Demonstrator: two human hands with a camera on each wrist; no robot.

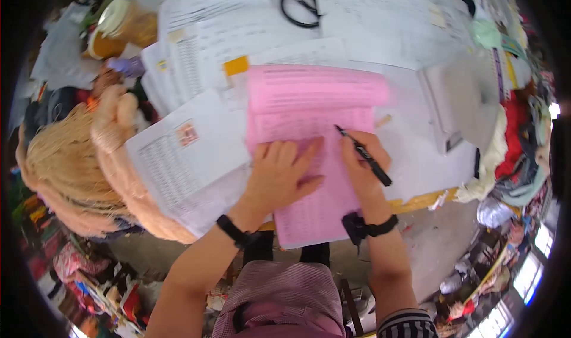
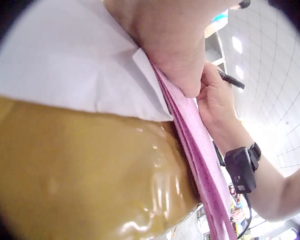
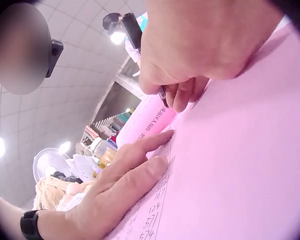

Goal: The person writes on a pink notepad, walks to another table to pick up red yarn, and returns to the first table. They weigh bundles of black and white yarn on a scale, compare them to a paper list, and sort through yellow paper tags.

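Observation:
In the head view a stack of pink sheets [image 1: 309,219] with rows of writing lies over the table's front edge, its top pages folded back. The left hand [image 1: 276,180] rests on it with fingers spread. Just to the right, the right hand [image 1: 364,162] pinches a black pen [image 1: 372,164], its tip close to the page. From the right wrist, handwritten numbers show on the pink page [image 3: 230,160] beside the left hand [image 3: 122,187], and the right hand [image 3: 200,45] hides most of the pen. The left wrist view shows the pink stack's edge [image 2: 202,165] under the left hand [image 2: 165,40].
White papers [image 1: 196,153] with printed rows lie left of the stack, and more lie behind it, with black scissors [image 1: 300,8] on top. Beige yarn [image 1: 68,159] and a jar [image 1: 137,25] stand at the left. A grey box [image 1: 443,100] and cloth pieces are at the right.

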